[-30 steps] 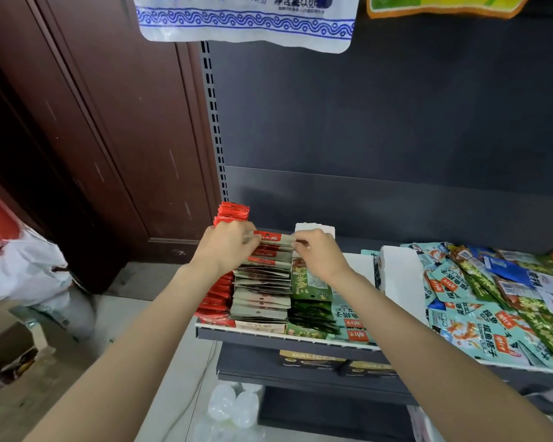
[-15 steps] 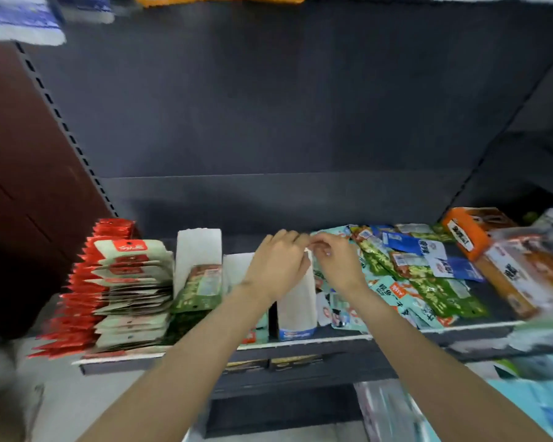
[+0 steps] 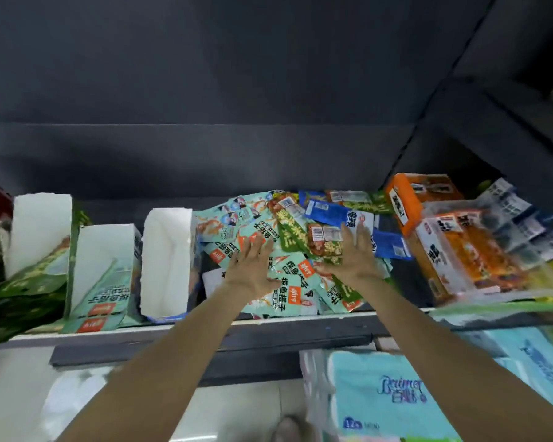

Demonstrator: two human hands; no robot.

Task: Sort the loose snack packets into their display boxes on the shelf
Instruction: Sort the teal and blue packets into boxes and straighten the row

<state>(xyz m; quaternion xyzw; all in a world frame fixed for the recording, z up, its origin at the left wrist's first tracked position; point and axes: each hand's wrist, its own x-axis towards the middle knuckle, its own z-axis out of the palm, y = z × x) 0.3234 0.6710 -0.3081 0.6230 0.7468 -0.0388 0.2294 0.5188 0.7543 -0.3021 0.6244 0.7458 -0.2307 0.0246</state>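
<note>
Barely halfway, judging by the shelf (image 3: 179, 328): loose snack packets (image 3: 288, 237) heaped right of the white display boxes (image 3: 168, 260). Left hand (image 3: 253, 269) and right hand (image 3: 353, 253) flat on the heap, fingers straight, gripping nothing. Nearest box apparently empty, interior partly hidden.

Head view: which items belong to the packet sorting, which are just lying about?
Job:
loose packets
left hand and right hand, both flat on the pile
white display boxes
shelf

Lying about:
orange cartons
tissue pack below the shelf
</note>
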